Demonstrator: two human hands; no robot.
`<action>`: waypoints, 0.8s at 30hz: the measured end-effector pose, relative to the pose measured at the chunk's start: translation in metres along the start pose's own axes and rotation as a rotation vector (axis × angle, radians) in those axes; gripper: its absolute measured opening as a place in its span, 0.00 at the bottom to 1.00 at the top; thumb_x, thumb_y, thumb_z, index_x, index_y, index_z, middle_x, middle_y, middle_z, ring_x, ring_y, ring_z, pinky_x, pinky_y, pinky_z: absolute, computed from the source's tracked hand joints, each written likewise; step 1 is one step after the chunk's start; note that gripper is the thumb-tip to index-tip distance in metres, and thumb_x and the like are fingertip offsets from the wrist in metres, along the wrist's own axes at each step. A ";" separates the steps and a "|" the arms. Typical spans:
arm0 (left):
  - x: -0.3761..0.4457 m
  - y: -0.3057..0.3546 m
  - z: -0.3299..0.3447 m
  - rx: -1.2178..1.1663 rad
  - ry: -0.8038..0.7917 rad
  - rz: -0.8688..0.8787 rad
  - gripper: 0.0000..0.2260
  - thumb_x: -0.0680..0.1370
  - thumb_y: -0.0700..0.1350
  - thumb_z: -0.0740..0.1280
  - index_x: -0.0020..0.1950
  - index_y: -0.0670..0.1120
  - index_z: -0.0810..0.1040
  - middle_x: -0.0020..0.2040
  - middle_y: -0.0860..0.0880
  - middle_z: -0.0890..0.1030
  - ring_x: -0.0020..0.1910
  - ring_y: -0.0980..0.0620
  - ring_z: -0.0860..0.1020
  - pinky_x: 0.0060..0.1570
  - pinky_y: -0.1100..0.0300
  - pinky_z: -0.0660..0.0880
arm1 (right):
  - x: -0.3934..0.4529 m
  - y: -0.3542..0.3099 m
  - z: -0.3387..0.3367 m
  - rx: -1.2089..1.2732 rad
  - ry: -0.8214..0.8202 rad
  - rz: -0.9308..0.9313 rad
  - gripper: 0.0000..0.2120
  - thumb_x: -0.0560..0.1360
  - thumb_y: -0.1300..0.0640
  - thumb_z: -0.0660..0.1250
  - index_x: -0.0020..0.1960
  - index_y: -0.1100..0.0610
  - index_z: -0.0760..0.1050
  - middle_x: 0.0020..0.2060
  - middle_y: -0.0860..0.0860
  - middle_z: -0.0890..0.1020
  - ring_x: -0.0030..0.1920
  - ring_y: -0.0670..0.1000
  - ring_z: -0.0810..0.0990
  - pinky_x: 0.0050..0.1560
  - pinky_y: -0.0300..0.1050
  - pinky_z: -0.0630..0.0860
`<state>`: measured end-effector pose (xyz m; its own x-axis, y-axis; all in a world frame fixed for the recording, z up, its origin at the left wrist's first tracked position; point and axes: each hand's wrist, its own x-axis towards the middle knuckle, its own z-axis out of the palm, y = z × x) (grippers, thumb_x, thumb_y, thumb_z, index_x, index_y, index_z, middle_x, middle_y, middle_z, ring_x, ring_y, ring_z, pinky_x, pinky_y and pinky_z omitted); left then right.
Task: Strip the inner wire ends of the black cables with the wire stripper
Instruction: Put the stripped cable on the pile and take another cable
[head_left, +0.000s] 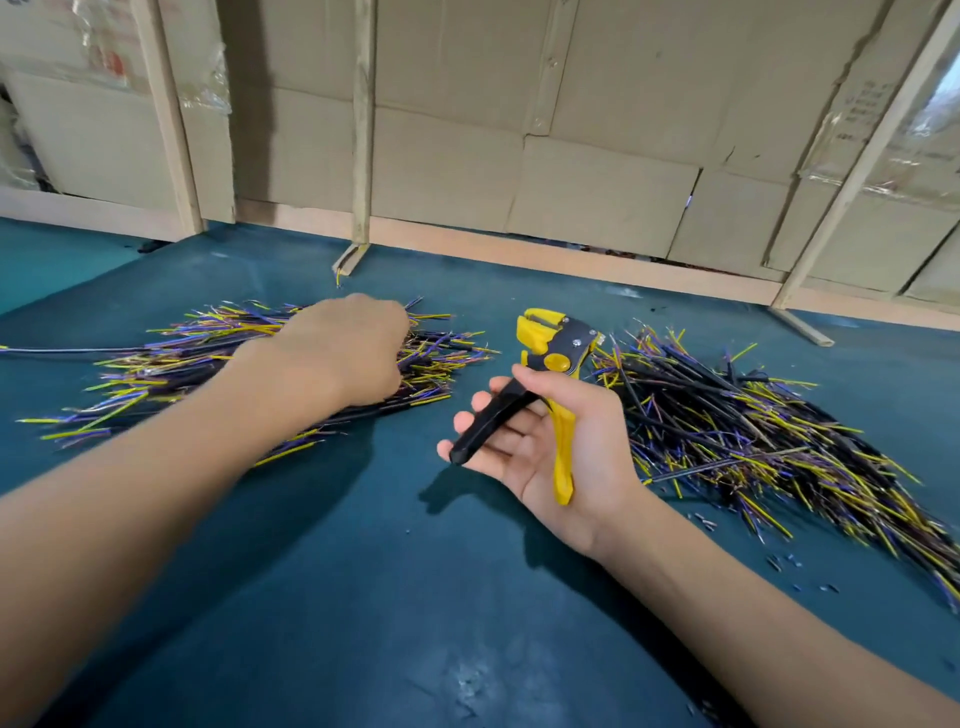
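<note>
A yellow and black wire stripper (553, 358) lies across the palm of my right hand (550, 441), thumb over the black handle, jaws pointing away from me. My left hand (348, 348) reaches palm-down onto the left pile of black cables (171, 358), whose yellow and purple inner wires fan out. Its fingers curl down into the pile; they are hidden, so I cannot tell if they hold a cable. A second pile of black cables (753, 436) lies to the right of my right hand.
Everything rests on a dark teal mat (363, 571). Small bits of cut insulation (784, 564) are scattered near the right pile. Cardboard panels (597, 130) and wooden posts (362, 156) form a wall along the far edge.
</note>
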<state>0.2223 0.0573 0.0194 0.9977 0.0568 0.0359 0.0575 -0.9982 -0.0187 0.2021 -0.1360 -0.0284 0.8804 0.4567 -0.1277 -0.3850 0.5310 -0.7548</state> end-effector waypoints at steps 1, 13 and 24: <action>-0.004 -0.002 0.004 -0.042 0.056 0.010 0.11 0.75 0.45 0.69 0.57 0.47 0.79 0.54 0.42 0.80 0.55 0.38 0.79 0.54 0.49 0.78 | 0.000 0.000 -0.001 -0.002 -0.008 -0.002 0.09 0.76 0.58 0.68 0.49 0.64 0.76 0.39 0.61 0.81 0.39 0.63 0.84 0.44 0.64 0.83; -0.037 0.016 0.023 -0.378 0.722 0.545 0.15 0.82 0.38 0.60 0.67 0.39 0.76 0.53 0.42 0.76 0.46 0.39 0.79 0.47 0.43 0.77 | 0.003 -0.008 -0.011 -0.052 -0.024 -0.180 0.08 0.71 0.60 0.71 0.48 0.62 0.77 0.47 0.63 0.84 0.42 0.63 0.84 0.46 0.63 0.83; -0.030 0.015 0.037 -0.657 0.638 0.590 0.12 0.80 0.41 0.66 0.62 0.47 0.82 0.42 0.50 0.81 0.39 0.51 0.78 0.42 0.57 0.75 | 0.004 -0.014 -0.011 -0.217 -0.007 -0.402 0.11 0.69 0.63 0.73 0.50 0.60 0.76 0.43 0.58 0.84 0.41 0.62 0.84 0.45 0.59 0.83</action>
<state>0.1941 0.0409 -0.0184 0.6490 -0.2668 0.7124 -0.6438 -0.6915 0.3276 0.2137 -0.1493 -0.0253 0.9460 0.2497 0.2068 0.0548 0.5054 -0.8611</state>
